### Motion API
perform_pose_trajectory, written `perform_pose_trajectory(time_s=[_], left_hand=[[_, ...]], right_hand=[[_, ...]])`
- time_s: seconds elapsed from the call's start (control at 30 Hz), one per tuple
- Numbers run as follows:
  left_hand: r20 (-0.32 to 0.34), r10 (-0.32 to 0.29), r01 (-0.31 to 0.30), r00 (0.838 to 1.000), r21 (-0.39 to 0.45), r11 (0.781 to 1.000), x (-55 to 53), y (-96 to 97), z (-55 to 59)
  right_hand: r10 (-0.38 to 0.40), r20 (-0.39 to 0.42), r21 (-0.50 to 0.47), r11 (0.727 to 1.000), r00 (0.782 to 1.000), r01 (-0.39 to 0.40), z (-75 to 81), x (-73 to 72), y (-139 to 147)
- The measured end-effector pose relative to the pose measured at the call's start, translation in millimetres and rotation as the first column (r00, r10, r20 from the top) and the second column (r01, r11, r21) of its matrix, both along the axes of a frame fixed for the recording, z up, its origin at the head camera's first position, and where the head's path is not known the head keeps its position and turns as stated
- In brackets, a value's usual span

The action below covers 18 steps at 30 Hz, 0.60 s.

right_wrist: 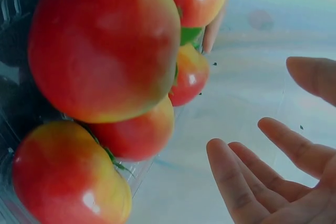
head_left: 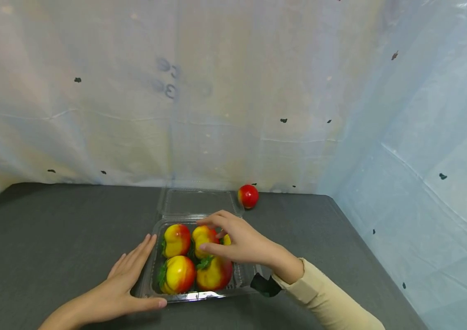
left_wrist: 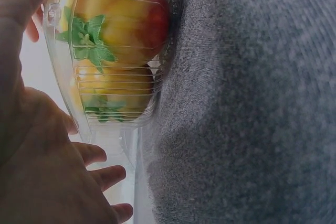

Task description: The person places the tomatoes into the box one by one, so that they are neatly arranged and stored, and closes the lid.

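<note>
The yellow-and-red fruits (head_left: pixel 177 240) sit in a clear container (head_left: pixel 200 297), below the right hand (head_left: pixel 237 238) and just beside the inner side of the left hand (head_left: pixel 122 284). The right hand's fingers (right_wrist: pixel 231 182) and thumb are spread wide, with nothing held between them. The left hand lies flat-fingered along the container's side, its thumb by the near corner, steadying it rather than gripping, it seems. Beyond both hands the lid (head_left: pixel 198 203) lies folded back, and past the right hand's fingertips one red fruit (head_left: pixel 248 196) rests on the grey table (head_left: pixel 72 224).

The step in hand looks like placing or settling fruit in the container; the next move calls for the right hand to clear the fruits below it without knocking them.

The head view half hides a fifth piece behind the right hand; the right wrist view shows five pieces and the gap between hand and fruit. Only the left wrist view shows green leaves (left_wrist: pixel 92 43) close behind the ribbed wall.
</note>
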<state>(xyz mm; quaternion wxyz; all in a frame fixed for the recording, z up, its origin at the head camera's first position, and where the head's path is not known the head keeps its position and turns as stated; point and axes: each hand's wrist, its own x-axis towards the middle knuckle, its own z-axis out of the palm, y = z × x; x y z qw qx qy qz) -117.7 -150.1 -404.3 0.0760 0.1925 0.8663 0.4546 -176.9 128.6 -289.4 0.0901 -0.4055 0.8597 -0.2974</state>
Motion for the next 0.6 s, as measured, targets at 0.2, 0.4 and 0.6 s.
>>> perform_pose_trajectory(time_s=[0.2,0.4,0.6], left_hand=[[0.009,0.004,-0.004,1.0,-0.001,1.0,0.4,-0.2,0.6],[0.015,0.007,-0.007,1.0,-0.002,1.0,0.3,-0.4,1.0],[0.024,0.005,-0.005,1.0,0.0,1.0,1.6,-0.5,1.5]], right_hand=[[-0.032,-0.003,-0.028,0.999,0.999,0.032,1.9,-3.5,6.7],[-0.084,-0.059,-0.047,0.996,0.995,0.082,0.1,-10.1,13.2],[-0.139,-0.094,-0.064,0.989,0.986,0.134,-3.1,-15.5,19.5]])
